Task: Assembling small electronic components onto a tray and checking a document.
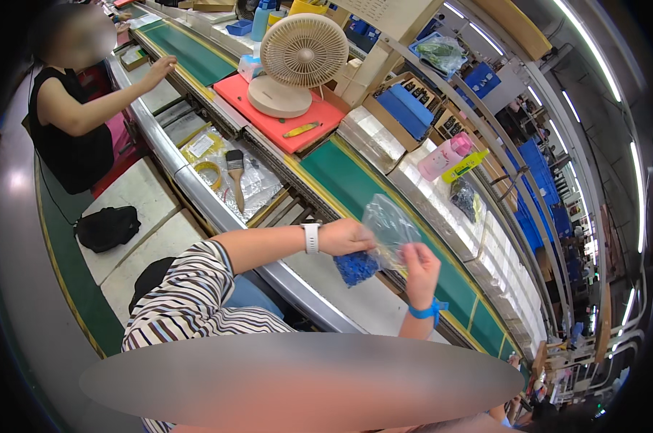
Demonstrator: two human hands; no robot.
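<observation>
Just right of the frame's centre, your left hand [346, 237] grips the clear plastic bag [390, 219] with blue pieces [355, 269] inside, while your right hand [422, 269] pinches its other side. A beige fan [305, 56] stands at upper centre on a red board [270, 128].

Blu pcs [357, 269], strpd slv [200, 278]
</observation>
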